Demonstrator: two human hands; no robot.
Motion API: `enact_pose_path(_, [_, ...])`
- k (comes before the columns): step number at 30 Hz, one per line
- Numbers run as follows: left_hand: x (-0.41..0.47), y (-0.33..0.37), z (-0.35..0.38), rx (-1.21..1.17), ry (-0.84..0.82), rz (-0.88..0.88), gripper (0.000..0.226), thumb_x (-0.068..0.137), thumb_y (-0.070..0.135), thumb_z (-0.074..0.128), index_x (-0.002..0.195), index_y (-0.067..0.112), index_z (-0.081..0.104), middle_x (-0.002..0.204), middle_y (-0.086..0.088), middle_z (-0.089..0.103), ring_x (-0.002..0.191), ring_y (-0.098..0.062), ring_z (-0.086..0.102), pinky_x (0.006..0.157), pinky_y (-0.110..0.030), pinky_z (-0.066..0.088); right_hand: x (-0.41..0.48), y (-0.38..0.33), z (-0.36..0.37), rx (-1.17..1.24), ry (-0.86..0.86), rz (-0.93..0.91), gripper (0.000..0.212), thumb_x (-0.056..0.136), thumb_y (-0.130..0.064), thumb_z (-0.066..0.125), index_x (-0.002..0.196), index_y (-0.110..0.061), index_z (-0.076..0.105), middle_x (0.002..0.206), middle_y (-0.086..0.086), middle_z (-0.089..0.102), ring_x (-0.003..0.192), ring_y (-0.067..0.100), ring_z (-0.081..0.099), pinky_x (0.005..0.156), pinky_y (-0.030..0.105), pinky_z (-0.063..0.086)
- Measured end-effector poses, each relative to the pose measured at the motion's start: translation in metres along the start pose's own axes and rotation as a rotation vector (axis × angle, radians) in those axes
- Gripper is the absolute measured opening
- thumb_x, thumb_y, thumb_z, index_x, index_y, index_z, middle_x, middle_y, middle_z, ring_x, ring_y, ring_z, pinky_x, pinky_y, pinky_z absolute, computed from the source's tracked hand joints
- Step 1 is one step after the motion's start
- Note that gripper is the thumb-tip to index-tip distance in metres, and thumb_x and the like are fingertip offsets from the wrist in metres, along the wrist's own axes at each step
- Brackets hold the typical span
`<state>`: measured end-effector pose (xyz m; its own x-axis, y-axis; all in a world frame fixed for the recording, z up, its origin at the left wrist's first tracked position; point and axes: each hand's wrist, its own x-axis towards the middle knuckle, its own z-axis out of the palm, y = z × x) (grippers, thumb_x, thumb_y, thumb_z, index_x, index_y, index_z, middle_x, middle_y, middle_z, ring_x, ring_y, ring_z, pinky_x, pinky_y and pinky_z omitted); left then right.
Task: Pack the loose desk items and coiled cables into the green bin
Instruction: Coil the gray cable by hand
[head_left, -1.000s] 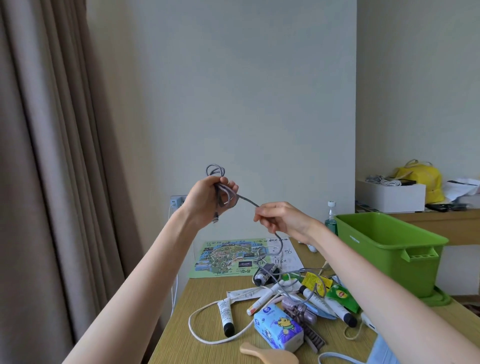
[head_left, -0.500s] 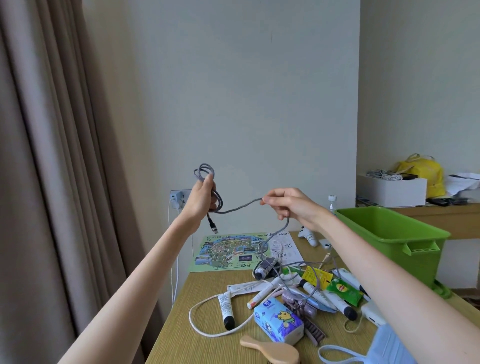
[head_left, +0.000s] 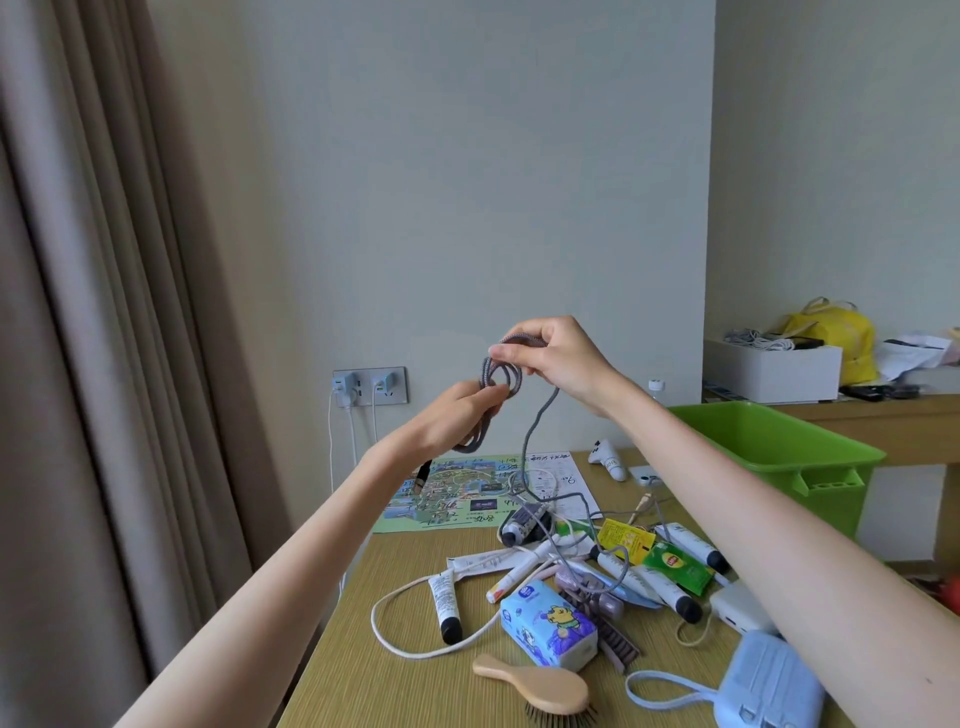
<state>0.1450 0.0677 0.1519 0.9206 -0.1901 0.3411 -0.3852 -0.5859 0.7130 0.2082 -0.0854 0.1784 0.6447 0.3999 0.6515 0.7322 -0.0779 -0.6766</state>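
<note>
Above the cluttered tabletop (head_left: 374, 680), the grey cable (head_left: 536, 423) is held in loops by the curled left grip (head_left: 452, 415) and pinched at its top by the right grip (head_left: 561, 358), outside the green bin (head_left: 769, 436).

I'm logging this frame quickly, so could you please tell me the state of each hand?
Left hand: closed, holding the grey cable by its coiled loops.
Right hand: closed, pinching the same cable above the coil.

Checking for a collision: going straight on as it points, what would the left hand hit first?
Likely the right hand, pinching the grey cable just beyond the left hand; depth unclear.
</note>
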Motion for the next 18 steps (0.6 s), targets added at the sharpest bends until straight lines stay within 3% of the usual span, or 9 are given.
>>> enact_pose_path(2, [-0.002, 0.006, 0.001, -0.086, -0.005, -0.016, 0.032, 0.102, 0.025, 0.037, 0.072, 0.014, 0.041, 0.063, -0.003, 0.034, 0.043, -0.006, 0.029, 0.043, -0.017, 0.023, 0.0, 0.003, -0.002, 0.069, 0.078, 0.015, 0.013, 0.084, -0.017, 0.074, 0.083, -0.007, 0.066, 0.06, -0.009, 0.061, 0.046, -0.004, 0.05, 0.048, 0.006, 0.035])
enact_pose_path(6, [-0.003, 0.013, 0.001, -0.215, 0.058, -0.026, 0.03, 0.1, 0.023, 0.032, 0.075, 0.011, 0.041, 0.08, -0.016, 0.03, 0.055, -0.016, 0.021, 0.05, -0.03, 0.016, -0.006, 0.015, -0.008, 0.158, 0.063, 0.142, 0.029, 0.098, -0.038, 0.053, 0.081, -0.016, 0.06, 0.055, -0.007, 0.038, 0.045, 0.004, 0.034, 0.046, 0.016, 0.032])
enact_pose_path(9, [-0.001, 0.015, 0.001, -0.267, 0.129, -0.019, 0.03, 0.099, 0.024, 0.031, 0.074, 0.012, 0.041, 0.076, -0.014, 0.027, 0.055, -0.016, 0.02, 0.051, -0.03, 0.015, -0.012, 0.024, -0.008, 0.161, 0.019, 0.181, 0.04, 0.102, -0.04, 0.04, 0.085, -0.014, 0.064, 0.062, -0.005, 0.038, 0.055, 0.007, 0.042, 0.064, 0.022, 0.05])
enact_pose_path(11, [0.002, 0.014, 0.001, -0.303, 0.201, -0.012, 0.033, 0.099, 0.025, 0.033, 0.072, 0.014, 0.046, 0.07, -0.009, 0.031, 0.054, -0.015, 0.024, 0.052, -0.029, 0.019, -0.016, 0.027, -0.005, 0.169, -0.007, 0.186, 0.041, 0.104, -0.036, 0.036, 0.086, -0.013, 0.065, 0.067, -0.004, 0.042, 0.063, 0.009, 0.048, 0.075, 0.026, 0.051])
enact_pose_path(16, [0.009, 0.016, 0.005, -0.36, 0.348, 0.016, 0.035, 0.1, 0.023, 0.032, 0.101, 0.017, 0.067, 0.076, 0.003, 0.042, 0.058, -0.01, 0.036, 0.056, -0.026, 0.03, -0.023, 0.027, 0.003, 0.292, -0.088, 0.202, 0.039, 0.105, -0.031, 0.034, 0.086, -0.009, 0.059, 0.071, 0.006, 0.054, 0.071, 0.026, 0.068, 0.083, 0.036, 0.056])
enact_pose_path(18, [0.009, 0.017, 0.007, -0.352, 0.346, 0.035, 0.032, 0.1, 0.022, 0.034, 0.099, 0.016, 0.065, 0.074, 0.003, 0.041, 0.059, -0.011, 0.036, 0.057, -0.026, 0.03, -0.022, 0.025, 0.006, 0.341, -0.113, 0.217, 0.039, 0.104, -0.035, 0.037, 0.085, -0.01, 0.059, 0.07, 0.006, 0.057, 0.07, 0.03, 0.069, 0.083, 0.043, 0.056])
